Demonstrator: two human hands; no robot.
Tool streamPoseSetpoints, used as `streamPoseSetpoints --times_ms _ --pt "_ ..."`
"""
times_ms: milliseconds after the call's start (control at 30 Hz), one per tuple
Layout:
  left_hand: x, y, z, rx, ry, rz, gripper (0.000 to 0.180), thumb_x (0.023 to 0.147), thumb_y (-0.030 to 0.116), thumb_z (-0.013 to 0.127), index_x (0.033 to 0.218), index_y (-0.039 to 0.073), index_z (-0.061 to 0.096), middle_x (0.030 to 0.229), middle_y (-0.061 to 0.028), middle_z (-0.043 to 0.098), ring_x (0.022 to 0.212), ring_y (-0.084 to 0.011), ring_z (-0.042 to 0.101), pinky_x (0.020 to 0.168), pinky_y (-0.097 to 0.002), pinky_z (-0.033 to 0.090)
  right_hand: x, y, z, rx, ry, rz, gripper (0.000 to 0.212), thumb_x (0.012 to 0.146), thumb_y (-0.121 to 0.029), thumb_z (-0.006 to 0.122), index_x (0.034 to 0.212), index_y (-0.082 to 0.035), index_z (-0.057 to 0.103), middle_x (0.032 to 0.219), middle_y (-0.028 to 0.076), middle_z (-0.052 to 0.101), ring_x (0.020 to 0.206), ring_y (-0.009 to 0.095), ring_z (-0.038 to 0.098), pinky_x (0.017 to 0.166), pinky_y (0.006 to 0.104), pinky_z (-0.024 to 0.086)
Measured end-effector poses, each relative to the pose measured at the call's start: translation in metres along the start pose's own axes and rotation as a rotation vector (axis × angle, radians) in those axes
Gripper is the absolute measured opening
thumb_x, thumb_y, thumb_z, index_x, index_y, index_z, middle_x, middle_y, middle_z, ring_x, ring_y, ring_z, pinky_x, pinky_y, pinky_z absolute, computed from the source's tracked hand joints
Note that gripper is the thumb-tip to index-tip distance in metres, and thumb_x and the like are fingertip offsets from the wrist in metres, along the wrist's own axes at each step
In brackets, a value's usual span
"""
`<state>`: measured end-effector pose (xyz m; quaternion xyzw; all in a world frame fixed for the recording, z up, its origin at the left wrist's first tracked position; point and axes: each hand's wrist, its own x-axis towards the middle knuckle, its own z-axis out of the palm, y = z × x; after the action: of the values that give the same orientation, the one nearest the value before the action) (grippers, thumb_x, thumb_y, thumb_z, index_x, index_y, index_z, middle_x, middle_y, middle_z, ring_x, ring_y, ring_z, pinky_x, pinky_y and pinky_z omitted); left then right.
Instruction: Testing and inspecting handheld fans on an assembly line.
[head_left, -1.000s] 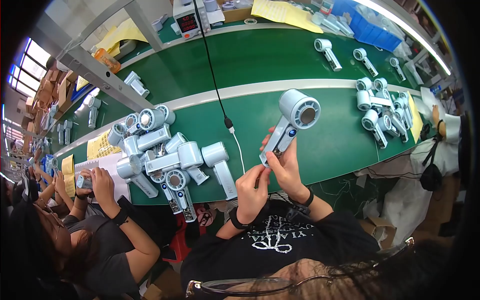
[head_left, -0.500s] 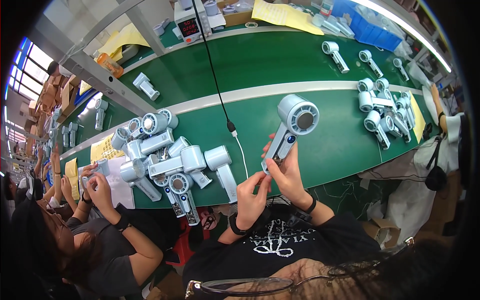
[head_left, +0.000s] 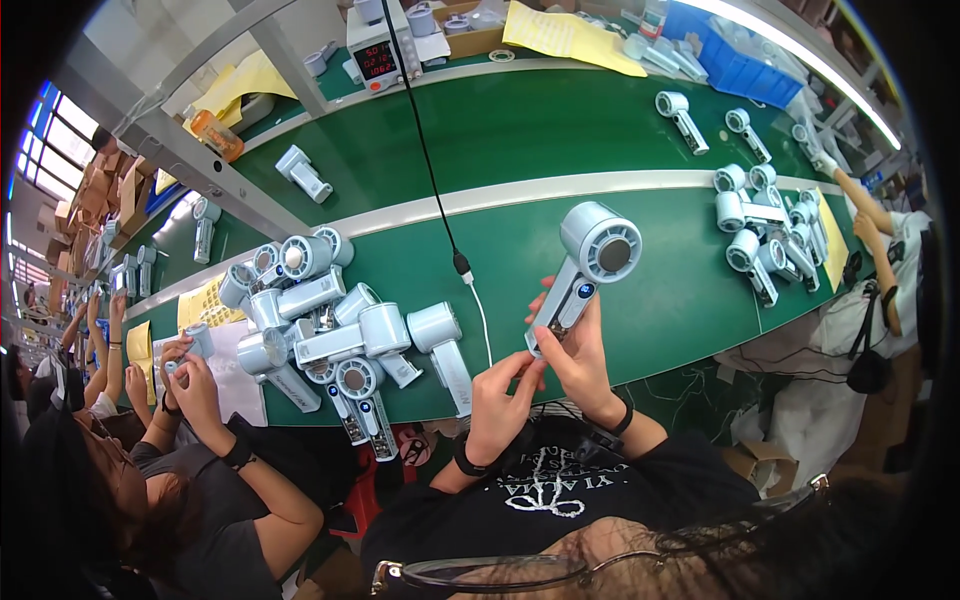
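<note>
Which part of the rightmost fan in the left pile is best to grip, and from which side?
Probably its handle, from the near side: it is slim and points toward you, out of the pile, while the wide round head sits close beside another fan.

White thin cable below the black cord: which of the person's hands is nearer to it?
Left. The left hand is at the lower visible end of the white cable; the right hand is farther right, holding the pale-blue plastic handheld fan.

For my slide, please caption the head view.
Right hand holding a blue handheld fan, left hand at its lower end, piled fans alongside.
</note>
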<state>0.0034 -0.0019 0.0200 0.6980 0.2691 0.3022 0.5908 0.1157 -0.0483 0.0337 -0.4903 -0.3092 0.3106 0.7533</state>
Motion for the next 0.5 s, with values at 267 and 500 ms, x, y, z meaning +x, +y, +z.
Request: streamPoseSetpoints --times_ms 267,500 --pt "0.003 0.003 0.003 0.219 0.024 0.206 0.008 0.084 0.001 0.065 0.089 -0.004 0.061 0.071 -0.0129 0.059 0.06 -0.0253 0.058 0.054 -0.0332 0.045 0.003 0.006 -0.007 0.085 -0.025 -0.09 0.053 0.087 0.004 0.049 0.134 -0.001 0.027 0.125 0.012 0.041 0.107 0.02 0.051 0.095 0.043 0.047" --pt "0.007 0.001 0.013 0.41 0.14 0.413 0.01 0.082 0.001 0.065 0.087 -0.004 0.058 0.069 -0.0133 0.053 0.062 -0.0311 0.052 0.054 -0.0385 0.04 0.007 0.0 -0.001 0.259 0.09 -0.01 0.043 0.09 -0.001 0.048 0.13 -0.001 0.031 0.124 0.012 0.042 0.106 0.02 0.052 0.091 0.0436 0.05"
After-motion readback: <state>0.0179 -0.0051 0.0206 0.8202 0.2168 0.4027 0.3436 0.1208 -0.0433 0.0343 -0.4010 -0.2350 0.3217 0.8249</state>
